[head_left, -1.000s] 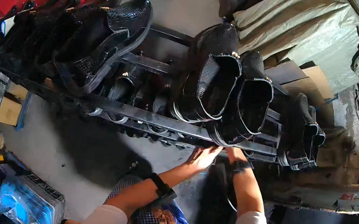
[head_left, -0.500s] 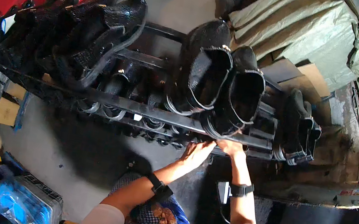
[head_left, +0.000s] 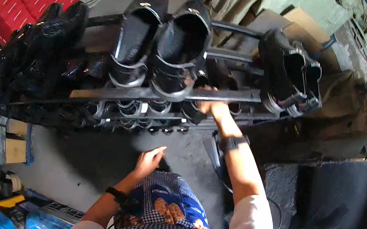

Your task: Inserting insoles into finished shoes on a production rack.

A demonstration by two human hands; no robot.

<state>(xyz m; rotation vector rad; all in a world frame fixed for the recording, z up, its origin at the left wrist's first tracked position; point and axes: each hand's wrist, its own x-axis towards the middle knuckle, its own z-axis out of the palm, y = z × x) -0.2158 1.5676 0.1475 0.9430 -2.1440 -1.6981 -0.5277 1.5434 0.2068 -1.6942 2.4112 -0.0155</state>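
My right hand [head_left: 214,106] reaches up to the black metal shoe rack [head_left: 226,95]. It rests at the front rail, just below the heel of a black slip-on shoe [head_left: 183,48]. Its fingertips lie partly behind the rail, so its grip is unclear. A second black shoe [head_left: 135,37] stands beside the first on the top tier. My left hand [head_left: 150,158] hangs apart from the rack, lower down, with fingers spread and nothing in it. Both wrists wear dark bands. A checked apron [head_left: 170,215] covers my front.
More black shoes fill the rack at the left [head_left: 47,49] and right [head_left: 288,76], with others on the lower tier [head_left: 125,111]. Red crates [head_left: 14,1] stand at the back left, cardboard boxes [head_left: 302,25] behind the rack, and blue and yellow items [head_left: 7,196] on the floor at left.
My left hand has dropped away from the rack toward my body. My right hand has stayed at the front rail by the pair of shoes. The view has swung, so the rack sits further left.
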